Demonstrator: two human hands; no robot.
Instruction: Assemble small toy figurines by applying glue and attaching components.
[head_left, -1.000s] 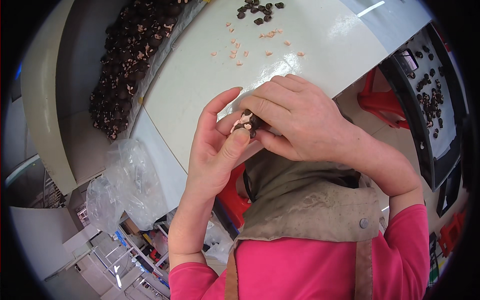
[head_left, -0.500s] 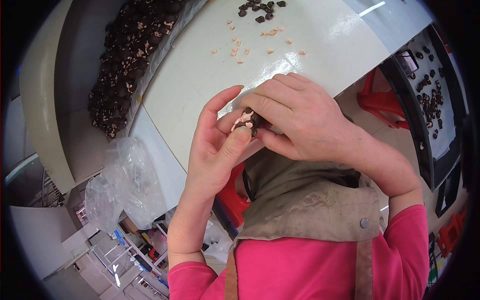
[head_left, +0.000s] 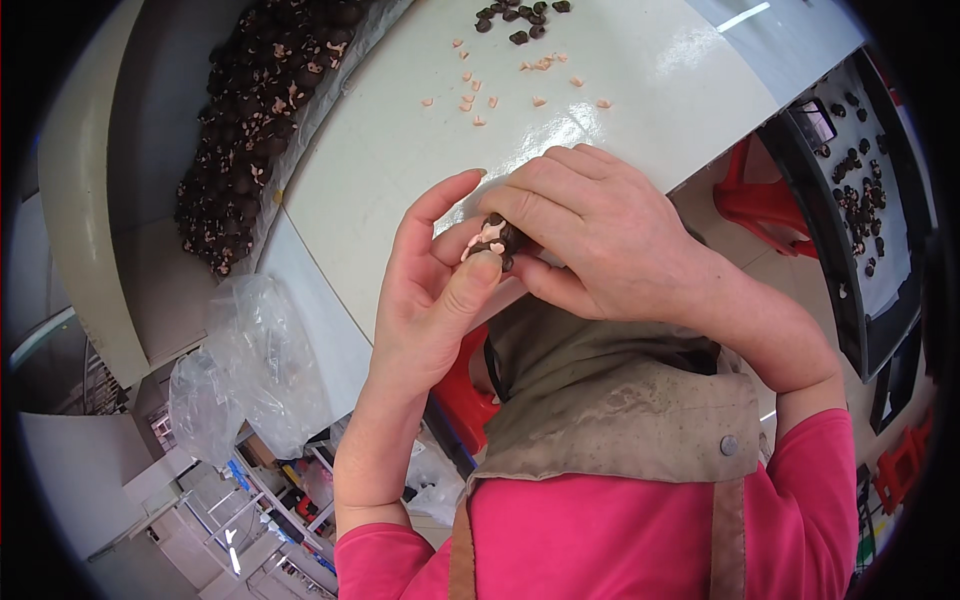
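Observation:
Above the table's near edge, both hands meet around a small dark brown and pink moulded figure [head_left: 488, 236]. My left hand [head_left: 425, 310] pinches it from the left, thumb pressed on its near side and index finger raised away. My right hand [head_left: 605, 235] closes over its right side, hiding much of the piece. On the white table [head_left: 400, 190] beyond lie several small pale pink pieces [head_left: 542, 65], scattered apart. Farther off sits a loose group of small dark brown pieces [head_left: 519, 38].
A large heap of dark brown and pink figures [head_left: 260, 120] lies on plastic sheeting at the left. Clear plastic bags [head_left: 270, 370] hang below it. At the right, a black-rimmed tray [head_left: 845, 285] holds more figures, near a red stool [head_left: 760, 205].

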